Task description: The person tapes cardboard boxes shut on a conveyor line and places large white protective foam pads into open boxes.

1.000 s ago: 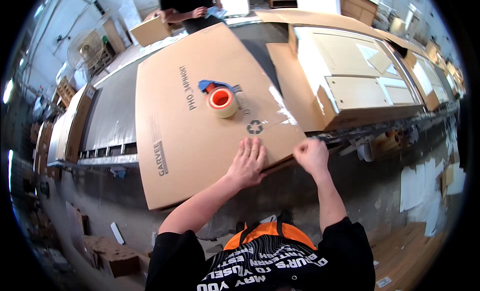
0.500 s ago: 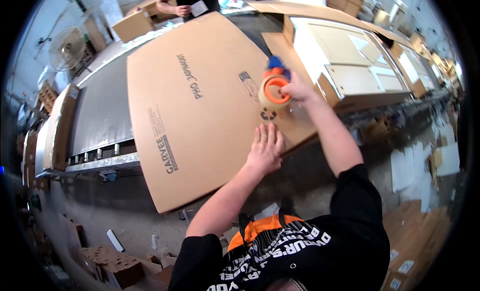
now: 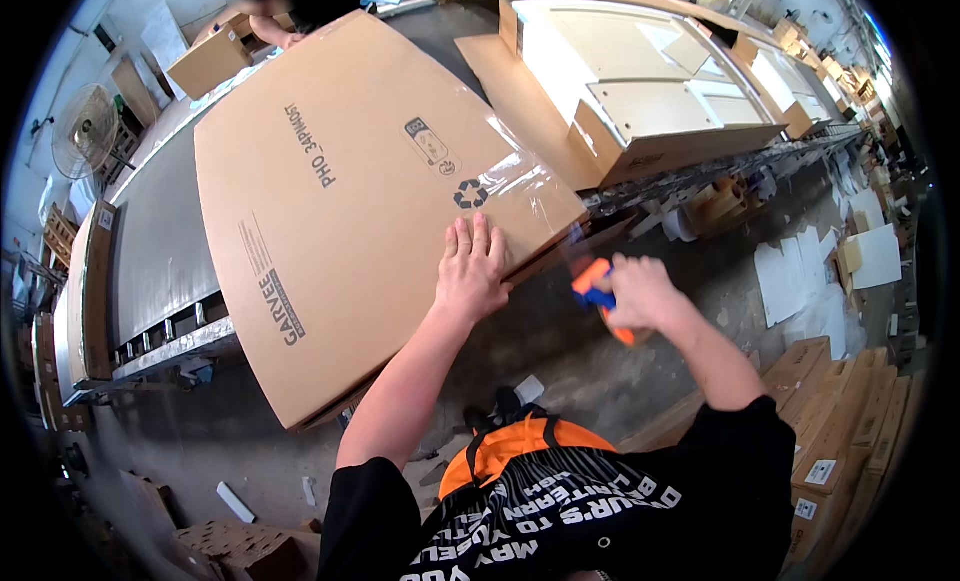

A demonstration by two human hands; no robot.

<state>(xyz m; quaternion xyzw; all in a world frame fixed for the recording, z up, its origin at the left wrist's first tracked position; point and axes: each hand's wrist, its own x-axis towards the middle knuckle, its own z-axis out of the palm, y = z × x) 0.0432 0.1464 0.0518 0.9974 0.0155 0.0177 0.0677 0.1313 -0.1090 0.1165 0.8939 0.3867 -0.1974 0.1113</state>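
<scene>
A large flat cardboard box (image 3: 340,221) lies on the conveyor in front of me, printed with dark lettering and symbols. Fingers extended, my left hand (image 3: 472,271) rests flat on the box near its front edge, just below the recycling mark. My right hand (image 3: 645,293) is closed around an orange and blue tape dispenser (image 3: 598,286), held off the box's near right corner. Shiny clear tape (image 3: 525,176) lies across the right end of the box top. A faint strip seems to stretch from that corner down to the dispenser.
Right of the box, an open carton holds white panelled furniture (image 3: 650,71). The dark conveyor (image 3: 165,246) continues left, towards another carton (image 3: 92,291). Across the conveyor, a co-worker's hand (image 3: 285,39) touches the box's far edge. Stacked cartons (image 3: 840,431) stand behind my right arm; scraps litter the floor.
My right hand has brought the dispenser from above the box top down past its near edge. Shiny tape now shows on the box. My left hand stays on it; the view has shifted.
</scene>
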